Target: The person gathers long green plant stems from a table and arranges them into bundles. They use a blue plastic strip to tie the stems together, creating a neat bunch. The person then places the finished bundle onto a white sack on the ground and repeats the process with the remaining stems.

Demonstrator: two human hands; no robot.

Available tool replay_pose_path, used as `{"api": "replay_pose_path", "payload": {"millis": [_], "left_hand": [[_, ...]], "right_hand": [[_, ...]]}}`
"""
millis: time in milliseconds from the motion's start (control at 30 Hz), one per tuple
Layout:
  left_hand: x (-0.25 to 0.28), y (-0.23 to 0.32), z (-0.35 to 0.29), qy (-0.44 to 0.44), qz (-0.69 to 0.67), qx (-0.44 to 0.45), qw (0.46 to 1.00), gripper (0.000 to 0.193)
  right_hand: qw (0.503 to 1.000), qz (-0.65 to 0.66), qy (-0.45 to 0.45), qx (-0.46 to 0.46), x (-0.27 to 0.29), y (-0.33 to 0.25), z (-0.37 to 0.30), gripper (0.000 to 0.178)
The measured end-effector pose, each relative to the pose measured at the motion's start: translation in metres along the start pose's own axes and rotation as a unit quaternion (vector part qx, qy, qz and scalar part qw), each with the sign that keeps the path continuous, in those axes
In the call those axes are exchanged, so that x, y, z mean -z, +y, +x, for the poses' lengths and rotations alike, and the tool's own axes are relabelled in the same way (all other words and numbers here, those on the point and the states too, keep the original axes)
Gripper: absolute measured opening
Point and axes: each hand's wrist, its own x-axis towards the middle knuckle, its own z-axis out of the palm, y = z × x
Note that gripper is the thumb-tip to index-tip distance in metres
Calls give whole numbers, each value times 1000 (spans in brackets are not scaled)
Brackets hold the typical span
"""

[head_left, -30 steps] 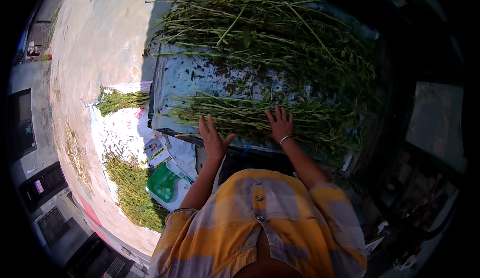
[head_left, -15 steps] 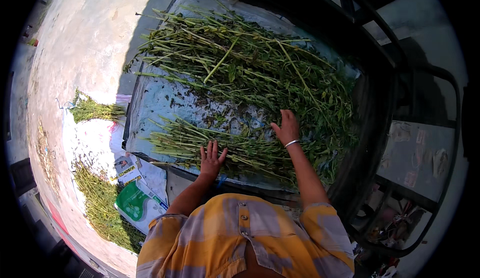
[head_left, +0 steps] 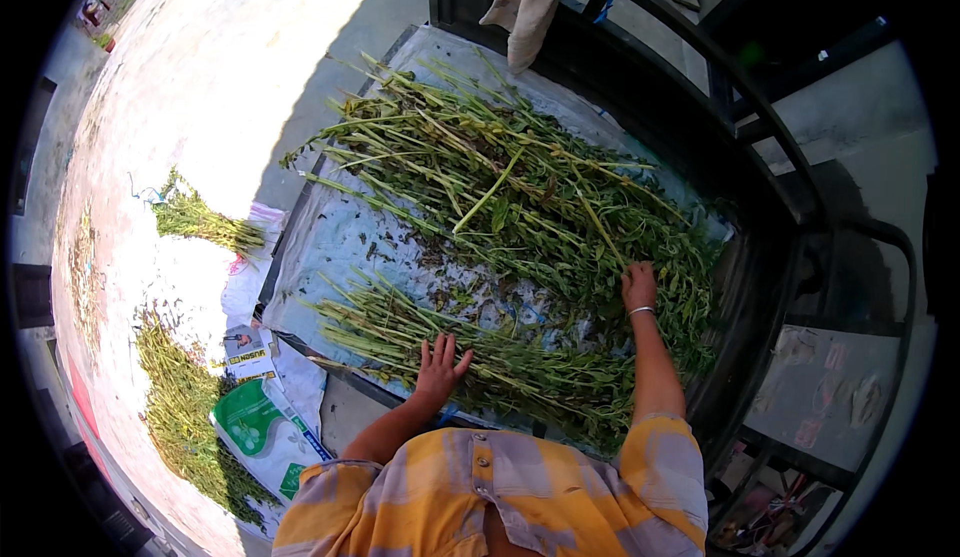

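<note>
Cut green plant stalks with leafy ends lie in two heaps on a pale blue sheet [head_left: 335, 222] over a flat bed. My left hand [head_left: 438, 369] rests with fingers spread on the smaller near heap [head_left: 375, 332], over its stems. On the right, at the leafy edge of the larger far heap [head_left: 500, 157], my right hand [head_left: 638, 287] has its fingers curled round a plant stalk [head_left: 603, 235]. Leaves partly hide those fingertips. Dark dry leaf bits [head_left: 470, 277] are scattered on the sheet between the heaps.
A dark metal rail [head_left: 765, 122] bounds the bed's far and right sides, with a beige cloth [head_left: 525, 17] hanging over it. At left on sunlit concrete [head_left: 230, 87] lie a small plant bundle [head_left: 205, 219], a long plant pile [head_left: 175, 397] and a green-and-white sack [head_left: 255, 422].
My right hand has moved right from the gap between the heaps to the far heap's leaves and closed there. My left hand stays on the near heap. The view has shifted.
</note>
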Motion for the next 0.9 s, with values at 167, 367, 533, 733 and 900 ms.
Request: {"api": "replay_pose_path", "payload": {"millis": [167, 367, 533, 733, 900], "left_hand": [[1, -1, 0, 16, -15, -1, 1000, 57], [1, -2, -3, 22, -26, 20, 999, 55], [0, -2, 2, 14, -41, 7, 999, 58], [1, -3, -1, 23, 8, 7, 1000, 49], [-11, -3, -5, 49, -56, 10, 997, 51]], "right_hand": [[961, 240, 120, 66, 64, -17, 44, 15], [963, 260, 70, 34, 117, -114, 141, 27], [937, 248, -189, -158, 17, -111, 201, 47], [962, 123, -75, -231, 4, -91, 191, 37], [927, 179, 271, -188, 102, -35, 137, 20]]}}
